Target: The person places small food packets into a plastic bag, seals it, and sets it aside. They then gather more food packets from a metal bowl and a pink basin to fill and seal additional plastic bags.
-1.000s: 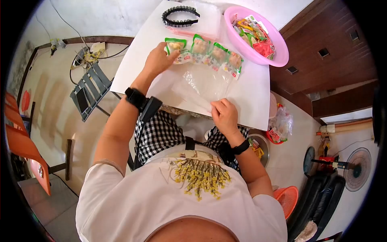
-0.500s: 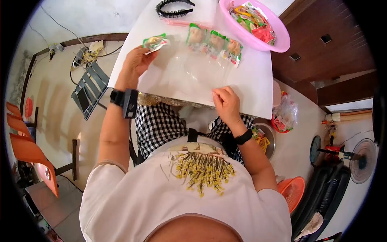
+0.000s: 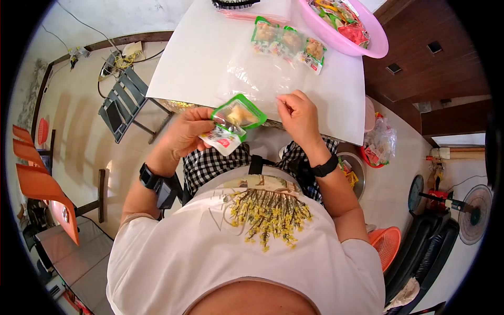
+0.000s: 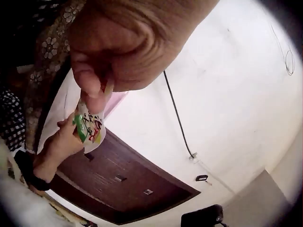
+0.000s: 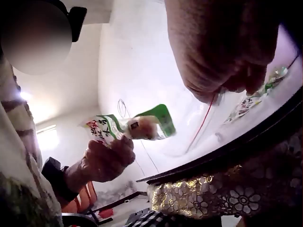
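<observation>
My left hand (image 3: 190, 132) pinches a green-edged snack packet (image 3: 239, 113) at the table's near edge, just left of my right hand (image 3: 300, 116). The right wrist view shows this packet (image 5: 149, 125) tilted up above the left fingers. A clear plastic bag (image 3: 249, 76) lies flat on the white table (image 3: 186, 58); my right thumb and fingers pinch its near edge. Three similar packets (image 3: 290, 42) lie in a row at the bag's far end; whether inside it or on top, I cannot tell.
A pink basin (image 3: 375, 39) of colourful packets stands at the back right. Behind the bag are a stack of clear bags (image 3: 275, 11) and a black beaded band (image 3: 234, 4). A slatted folding chair (image 3: 124, 102) stands left of the table.
My left hand has taken the leftmost packet from the row and brought it left, then down to the near edge. The right hand stays by the bag.
</observation>
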`<state>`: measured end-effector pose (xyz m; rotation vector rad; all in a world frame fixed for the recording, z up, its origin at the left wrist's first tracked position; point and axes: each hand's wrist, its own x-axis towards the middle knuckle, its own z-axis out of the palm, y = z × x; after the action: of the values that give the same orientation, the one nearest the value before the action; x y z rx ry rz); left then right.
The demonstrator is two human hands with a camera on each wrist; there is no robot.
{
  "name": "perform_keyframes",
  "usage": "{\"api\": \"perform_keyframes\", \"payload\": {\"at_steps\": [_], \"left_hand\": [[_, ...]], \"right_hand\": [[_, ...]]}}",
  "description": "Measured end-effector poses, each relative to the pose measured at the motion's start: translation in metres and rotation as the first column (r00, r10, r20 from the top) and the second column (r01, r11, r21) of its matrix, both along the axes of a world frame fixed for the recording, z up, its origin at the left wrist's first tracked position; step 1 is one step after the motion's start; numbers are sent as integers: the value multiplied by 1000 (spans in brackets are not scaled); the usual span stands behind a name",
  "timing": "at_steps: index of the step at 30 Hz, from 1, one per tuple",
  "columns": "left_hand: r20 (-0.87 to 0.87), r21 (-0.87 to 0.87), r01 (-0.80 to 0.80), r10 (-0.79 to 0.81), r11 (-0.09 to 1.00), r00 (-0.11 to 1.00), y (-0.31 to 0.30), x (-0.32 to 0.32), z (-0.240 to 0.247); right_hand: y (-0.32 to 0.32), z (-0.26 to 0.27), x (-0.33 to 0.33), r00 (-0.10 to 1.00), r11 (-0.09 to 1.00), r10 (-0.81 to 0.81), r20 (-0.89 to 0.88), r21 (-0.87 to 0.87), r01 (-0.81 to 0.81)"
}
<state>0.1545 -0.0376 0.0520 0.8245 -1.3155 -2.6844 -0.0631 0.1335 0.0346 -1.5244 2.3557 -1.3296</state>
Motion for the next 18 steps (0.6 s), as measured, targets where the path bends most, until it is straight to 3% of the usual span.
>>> {"api": "perform_keyframes", "payload": {"at_steps": [8, 11, 14, 18], "left_hand": [[13, 88, 64, -65, 994, 998, 16, -12, -9], [5, 144, 21, -22, 989, 1000, 23, -15, -2], [-42, 118, 25, -20, 993, 999, 22, -18, -6], [4, 9, -80, 80, 997, 997, 22, -29, -6]], "right_hand": [[-4, 7, 6, 998, 999, 20, 62, -26, -19], [-5, 6, 5, 997, 999, 24, 78, -35, -22], [-7, 4, 3, 998, 998, 41, 43, -42, -40], [-5, 8, 5, 986, 995, 89, 137, -47, -84]]}}
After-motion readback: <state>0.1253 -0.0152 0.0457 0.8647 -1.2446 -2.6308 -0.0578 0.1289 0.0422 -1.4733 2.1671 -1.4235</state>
